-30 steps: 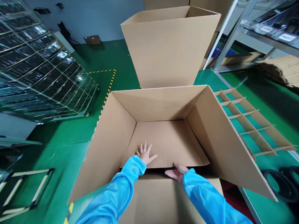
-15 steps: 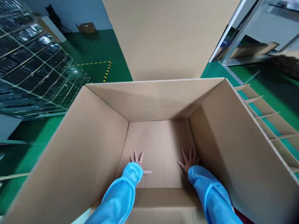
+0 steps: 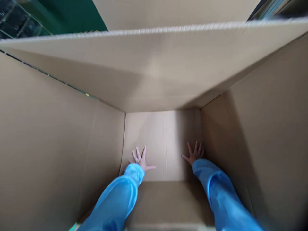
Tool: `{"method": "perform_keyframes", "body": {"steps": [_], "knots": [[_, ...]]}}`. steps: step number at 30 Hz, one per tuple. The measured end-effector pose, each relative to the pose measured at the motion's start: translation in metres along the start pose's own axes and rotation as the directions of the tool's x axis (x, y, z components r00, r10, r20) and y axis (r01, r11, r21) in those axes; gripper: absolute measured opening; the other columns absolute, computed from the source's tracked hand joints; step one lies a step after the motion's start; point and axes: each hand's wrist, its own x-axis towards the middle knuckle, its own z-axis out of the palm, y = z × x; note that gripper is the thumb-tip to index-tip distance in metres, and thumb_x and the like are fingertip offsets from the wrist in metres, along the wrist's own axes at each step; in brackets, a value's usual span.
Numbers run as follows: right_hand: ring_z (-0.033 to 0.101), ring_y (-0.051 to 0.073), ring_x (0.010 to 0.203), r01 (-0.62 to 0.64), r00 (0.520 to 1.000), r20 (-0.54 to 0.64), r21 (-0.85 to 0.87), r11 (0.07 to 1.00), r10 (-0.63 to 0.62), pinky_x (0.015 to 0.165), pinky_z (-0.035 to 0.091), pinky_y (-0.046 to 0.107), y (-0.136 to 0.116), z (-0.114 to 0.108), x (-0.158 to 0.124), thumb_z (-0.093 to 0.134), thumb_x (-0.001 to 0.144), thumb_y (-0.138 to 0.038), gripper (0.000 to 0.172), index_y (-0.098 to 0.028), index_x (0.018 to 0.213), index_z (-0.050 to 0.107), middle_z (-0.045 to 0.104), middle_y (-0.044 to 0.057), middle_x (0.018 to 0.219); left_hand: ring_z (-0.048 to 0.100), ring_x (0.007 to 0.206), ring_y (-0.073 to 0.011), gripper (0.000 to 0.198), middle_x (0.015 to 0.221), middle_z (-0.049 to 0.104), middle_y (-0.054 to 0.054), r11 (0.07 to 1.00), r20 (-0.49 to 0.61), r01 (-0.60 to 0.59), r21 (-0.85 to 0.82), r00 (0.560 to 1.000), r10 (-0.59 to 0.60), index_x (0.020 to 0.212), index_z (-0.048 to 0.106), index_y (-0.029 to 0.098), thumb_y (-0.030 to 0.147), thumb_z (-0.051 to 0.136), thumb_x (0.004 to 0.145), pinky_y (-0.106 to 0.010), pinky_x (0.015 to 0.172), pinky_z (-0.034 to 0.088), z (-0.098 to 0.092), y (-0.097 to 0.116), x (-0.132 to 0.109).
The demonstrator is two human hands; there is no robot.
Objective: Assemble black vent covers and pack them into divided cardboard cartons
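Your view has come lower over the large cardboard carton (image 3: 163, 67) since half a second ago, so that its brown walls now fill almost the whole picture, while your two hands keep nearly the same places at its bottom. One second ago, the bottom panel (image 3: 156, 138) stood apart from the near wall (image 3: 168, 199), with a dark gap between them and your right hand at its edge; now this panel meets the near wall along a straight line. Your left hand (image 3: 141, 159) is spread wide on the left part of the panel, the thumb pointing to the middle. Your right hand (image 3: 194, 154) is spread wide as well — it lies on the right part of the panel, just beside the right wall (image 3: 264, 128), in the shaded strip. Both palms face down and seem to rest on the cardboard, but how strongly they press, you cannot tell from here. Blue sleeves (image 3: 113, 199) cover your forearms, which reach in over the near side. At the far left corner, a thin slit lets some green pass through. Beyond the far rim stands another cardboard box (image 3: 175, 12), and to its left appear the green floor (image 3: 74, 16) and a corner of a wire cage (image 3: 21, 22) with dark contents — too blurred to name.
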Motion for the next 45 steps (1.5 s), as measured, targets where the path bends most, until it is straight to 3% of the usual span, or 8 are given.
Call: {"method": "perform_keyframes", "body": {"steps": [4,8,10,18,22,27,36,45], "knots": [[-0.009,0.045,0.149,0.172,0.977,0.165,-0.233,0.957,-0.136,0.111,-0.006,0.072,-0.011,-0.015,-0.017,0.076,0.073,-0.058,0.098,-0.024,0.155,0.034,-0.001,0.015,0.166,-0.018,0.148,-0.0481,0.137,0.164,-0.020,-0.016,0.992,0.152,-0.083,0.095,0.986,0.068,0.159,0.011,0.031,0.056,0.090,0.049,-0.078,0.108,0.005,-0.019,-0.012,-0.007],[-0.008,0.048,0.148,0.613,0.677,0.555,-0.063,0.787,-0.483,0.105,-0.016,0.075,-0.004,-0.010,-0.032,0.085,0.059,-0.060,0.105,-0.036,0.151,0.040,0.009,0.009,0.166,-0.015,0.150,-0.0448,0.135,0.167,-0.011,-0.011,0.948,0.322,-0.276,0.156,0.922,0.216,0.157,0.020,0.036,0.047,0.093,0.044,-0.076,0.110,-0.006,-0.035,-0.053,-0.016],[-0.008,0.048,0.148,0.638,0.614,0.611,-0.011,0.770,-0.499,0.104,-0.019,0.076,0.006,0.000,-0.033,0.087,0.057,-0.057,0.103,-0.036,0.148,0.044,0.013,0.009,0.166,-0.012,0.151,-0.0438,0.124,0.167,-0.001,-0.012,0.942,0.336,-0.282,0.183,0.918,0.210,0.155,0.028,0.035,0.047,0.091,0.049,-0.074,0.111,-0.010,-0.036,-0.070,-0.019],[0.008,0.042,0.150,0.588,0.710,0.465,0.022,0.808,-0.529,0.110,-0.015,0.072,-0.002,0.002,-0.024,0.078,0.075,-0.050,0.079,-0.040,0.146,0.047,0.027,0.006,0.163,-0.004,0.153,-0.0376,0.101,0.167,0.007,-0.010,0.926,0.219,-0.251,0.281,0.956,0.192,0.153,0.035,0.031,0.049,0.080,0.065,-0.068,0.115,-0.009,-0.025,-0.076,-0.015],[0.009,0.034,0.151,0.375,0.924,-0.029,-0.135,0.917,-0.382,0.119,0.000,0.061,-0.045,-0.023,0.054,0.054,0.094,-0.045,0.060,-0.027,0.150,0.043,0.022,0.013,0.163,0.004,0.154,-0.0298,0.065,0.167,0.011,-0.012,0.970,-0.217,-0.180,0.162,0.953,0.213,0.151,0.040,0.024,0.046,0.051,0.092,-0.058,0.121,-0.001,-0.049,-0.042,0.041],[0.006,0.039,0.150,0.178,0.903,-0.364,-0.167,0.970,-0.229,0.116,0.018,0.060,-0.072,-0.038,0.170,0.055,0.092,-0.054,0.071,-0.020,0.152,0.038,0.006,0.019,0.164,0.004,0.153,-0.0376,0.070,0.166,0.003,-0.021,0.996,-0.505,-0.012,-0.089,0.862,-0.035,0.156,0.029,0.017,0.052,0.041,0.096,-0.061,0.119,0.017,-0.078,-0.004,0.128],[0.007,0.047,0.147,0.106,0.920,-0.341,-0.253,0.962,-0.191,0.111,0.021,0.068,-0.069,-0.025,0.176,0.054,0.091,-0.060,0.079,-0.018,0.155,0.032,0.002,0.022,0.164,0.011,0.152,-0.0381,0.071,0.164,0.010,-0.025,0.997,-0.579,-0.031,-0.064,0.815,-0.012,0.154,0.032,0.012,0.050,0.045,0.096,-0.055,0.121,0.017,-0.059,-0.013,0.140],[-0.001,0.051,0.147,0.264,0.961,0.023,-0.366,0.892,-0.275,0.102,0.007,0.084,-0.118,-0.016,0.168,0.036,0.091,-0.072,0.069,-0.046,0.154,0.026,0.002,0.002,0.168,0.012,0.153,-0.0335,0.059,0.165,0.020,-0.011,0.999,-0.542,-0.013,0.053,0.840,0.039,0.153,0.037,0.024,0.049,0.033,0.100,-0.056,0.122,0.016,-0.060,-0.018,0.151]]}}
